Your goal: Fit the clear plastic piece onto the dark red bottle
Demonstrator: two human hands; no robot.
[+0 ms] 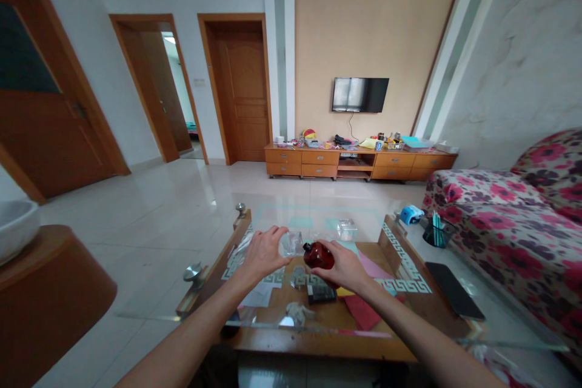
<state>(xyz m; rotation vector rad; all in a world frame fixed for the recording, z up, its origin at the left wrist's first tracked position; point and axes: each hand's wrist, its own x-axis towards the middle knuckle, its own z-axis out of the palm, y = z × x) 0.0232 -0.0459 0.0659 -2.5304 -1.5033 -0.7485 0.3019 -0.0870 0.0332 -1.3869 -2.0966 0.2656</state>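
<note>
My left hand is closed around a small clear glass, which is tipped with its mouth toward the right. In my right hand lies a dark red-brown bottle with a black neck, tilted so the neck points left at the glass. The neck and the glass's rim are very close; whether they touch I cannot tell, and no liquid is visible between them. Both hands are above the glass-topped coffee table. Farther back on the glass top sits a clear square dish.
A black phone-like slab, a black mesh pen holder and a blue item are on the table's right side. Papers and a black box show through the glass. A flowered sofa stands right; a wooden stand stands left.
</note>
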